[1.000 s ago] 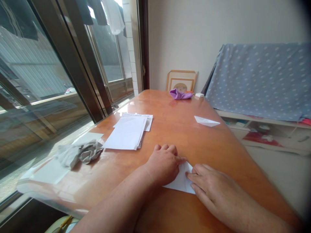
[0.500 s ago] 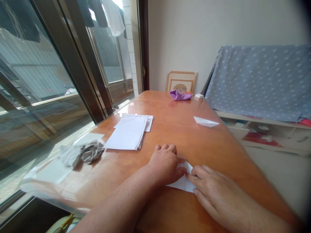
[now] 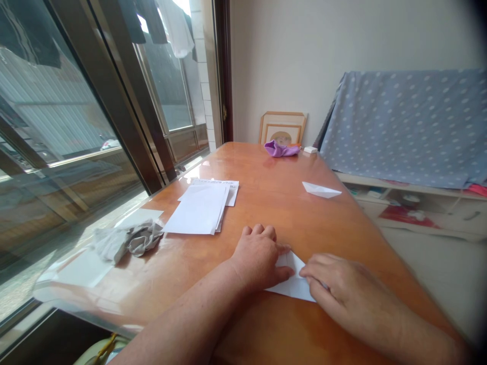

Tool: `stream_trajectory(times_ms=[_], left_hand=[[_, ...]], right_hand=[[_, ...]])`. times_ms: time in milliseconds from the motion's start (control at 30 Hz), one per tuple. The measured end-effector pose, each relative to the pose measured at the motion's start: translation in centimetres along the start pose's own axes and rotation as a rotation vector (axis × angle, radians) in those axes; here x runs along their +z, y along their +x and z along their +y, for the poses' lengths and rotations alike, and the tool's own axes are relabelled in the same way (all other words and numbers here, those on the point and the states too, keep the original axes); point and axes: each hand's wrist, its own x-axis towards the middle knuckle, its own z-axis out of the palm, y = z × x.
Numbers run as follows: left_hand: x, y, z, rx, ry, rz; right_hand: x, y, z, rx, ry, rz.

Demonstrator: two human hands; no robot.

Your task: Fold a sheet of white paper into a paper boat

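A partly folded sheet of white paper (image 3: 292, 290) lies on the table in front of me, its far side narrowing to a point. My left hand (image 3: 261, 258) presses it down from the left, thumb and index finger on the paper and the other fingers curled. At the right edge, my right hand (image 3: 335, 284) has its fingers closed in a pinch on the paper, hiding that corner. Farther off to the right, a folded white paper shape (image 3: 321, 190), long and pointed, rests on the tabletop.
The brown wooden table (image 3: 262, 213) carries a stack of white sheets (image 3: 196, 209) and a crumpled grey cloth (image 3: 140, 238) on the left. A purple cloth (image 3: 281, 148) and a small white box (image 3: 310, 150) sit at its far end. Glass doors (image 3: 72, 116) run along the left side.
My right hand has shifted slightly right along the paper, its fingers drawing together at the edge. The paper's right corner has moved right a little. My left hand has stayed nearly still.
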Motion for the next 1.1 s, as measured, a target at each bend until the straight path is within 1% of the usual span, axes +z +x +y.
stream_trajectory(times_ms=[67,167,267,367,500,633,800,967,1100], left_hand=[[0.1,0.0,-0.1,0.006,-0.003,0.009],[0.3,0.0,-0.1,0.011,-0.001,0.028],[0.3,0.0,-0.1,0.001,0.001,0.028],[0.2,0.0,0.0,-0.005,0.003,0.015],[0.1,-0.1,0.0,0.000,0.015,0.017],[0.2,-0.1,0.1,0.004,0.017,0.019],[0.0,-0.1,0.1,0.003,0.024,0.013],[0.1,0.0,0.1,0.013,0.018,0.020],[0.2,0.0,0.1,0.014,0.010,0.024]], right_hand=[[0.1,0.6,0.8,0.051,-0.010,-0.022],[0.5,1.3,1.5,0.083,-0.013,-0.069],[1.1,1.6,1.6,0.088,-0.023,-0.085],[1.6,1.6,1.6,0.081,-0.062,-0.072],[1.7,1.5,1.5,0.059,-0.136,-0.070],[1.4,1.1,1.3,0.052,-0.216,-0.120],[0.8,0.1,1.2,0.070,-0.231,-0.164],[-0.3,-1.1,1.2,0.070,-0.146,-0.128],[-1.7,-1.5,0.7,0.091,-0.041,-0.169]])
